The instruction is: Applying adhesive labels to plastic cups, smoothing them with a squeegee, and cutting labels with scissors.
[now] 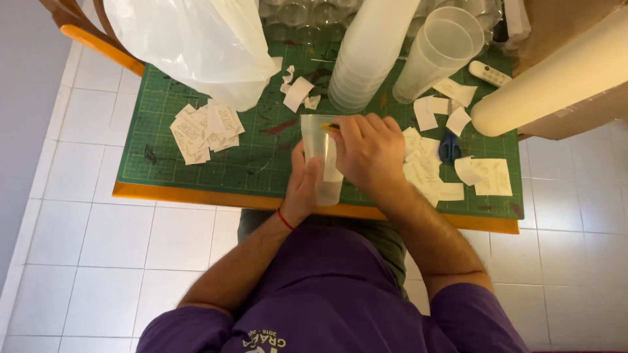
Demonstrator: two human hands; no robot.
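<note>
A green cutting mat (196, 163) covers the small table, with white floor tiles all around. At its far left edge a large clear plastic bag (203, 46) slumps on the mat; what it holds cannot be told. On the right lies a long cream roll (556, 78). Two stacks of frosted plastic cups rest on their sides at the far edge: a tall white-looking stack (366, 59) and a shorter stack (438, 52) whose open mouth looks empty. At the mat's near edge, the left hand (302, 189) grips a single frosted cup (316, 140) from below, fingers wrapped around its base; the cup looks empty. The right hand (369, 153) presses a white sticker (332, 167) against the cup's side, fingers curled and closed around a small yellow tool (330, 127). Cut paper stickers (203, 131) lie piled to the left, more to the right beside blue scissors (449, 147).
</note>
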